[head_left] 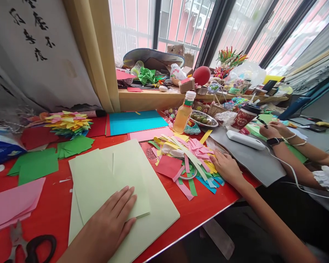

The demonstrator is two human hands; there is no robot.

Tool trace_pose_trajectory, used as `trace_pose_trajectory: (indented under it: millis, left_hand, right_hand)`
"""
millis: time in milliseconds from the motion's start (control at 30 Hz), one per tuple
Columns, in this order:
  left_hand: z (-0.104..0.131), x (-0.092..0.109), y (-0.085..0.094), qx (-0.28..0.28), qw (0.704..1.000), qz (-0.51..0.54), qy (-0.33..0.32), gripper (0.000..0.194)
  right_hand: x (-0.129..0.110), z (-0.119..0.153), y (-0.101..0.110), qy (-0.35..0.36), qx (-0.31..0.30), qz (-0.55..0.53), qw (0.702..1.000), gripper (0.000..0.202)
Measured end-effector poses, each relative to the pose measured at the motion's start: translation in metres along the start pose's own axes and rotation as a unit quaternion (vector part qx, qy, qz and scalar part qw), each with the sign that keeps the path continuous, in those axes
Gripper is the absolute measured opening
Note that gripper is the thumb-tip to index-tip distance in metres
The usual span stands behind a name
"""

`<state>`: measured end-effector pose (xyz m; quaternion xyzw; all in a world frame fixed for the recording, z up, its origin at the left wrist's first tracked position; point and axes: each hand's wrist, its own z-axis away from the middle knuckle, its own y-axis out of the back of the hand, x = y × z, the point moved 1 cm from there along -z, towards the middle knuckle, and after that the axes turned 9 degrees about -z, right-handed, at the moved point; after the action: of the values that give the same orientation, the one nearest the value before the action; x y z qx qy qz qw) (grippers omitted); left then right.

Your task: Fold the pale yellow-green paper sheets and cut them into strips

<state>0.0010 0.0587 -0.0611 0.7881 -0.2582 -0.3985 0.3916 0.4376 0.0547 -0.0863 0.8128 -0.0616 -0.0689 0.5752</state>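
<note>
My left hand (112, 219) lies flat with its fingers out on a smaller piece of pale green paper (98, 182). Beneath that is a larger stack of pale green sheets (164, 215). My right hand (226, 166) reaches across to the right side of a heap of coloured paper strips (197, 149), fingers stretched out and touching its edge. Pink, yellow, green and blue strips make up the heap, with a red paper square (168, 167) on its near side. Scissors with black handles (30, 244) rest at the lower left.
Green squares (40, 166) and pink sheets (15, 204) lie on the left. A juice bottle (184, 113) stands behind the heap. At right are a white power bank (246, 140), a cup (244, 117) and another person's hands (274, 131). The red table's edge (197, 221) runs along the front.
</note>
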Motion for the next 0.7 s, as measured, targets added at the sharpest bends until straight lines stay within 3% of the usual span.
trace_pose_trajectory:
  millis: [367,600,700]
  left_hand:
    - [0.000,0.000,-0.001,-0.013,0.999,0.028,0.010,0.045]
    - [0.001,-0.001,-0.001,-0.015,0.999,0.039,0.012,0.045]
    - [0.001,-0.001,0.000,-0.018,0.999,0.039,0.006,0.045]
  right_hand:
    - [-0.019,-0.002,0.005,0.043,-0.019,-0.113,0.993,0.048]
    - [-0.007,-0.020,0.013,0.016,0.021,-0.115,0.993,0.041]
    - [-0.004,-0.033,0.012,0.017,-0.007,-0.083,0.996,0.037]
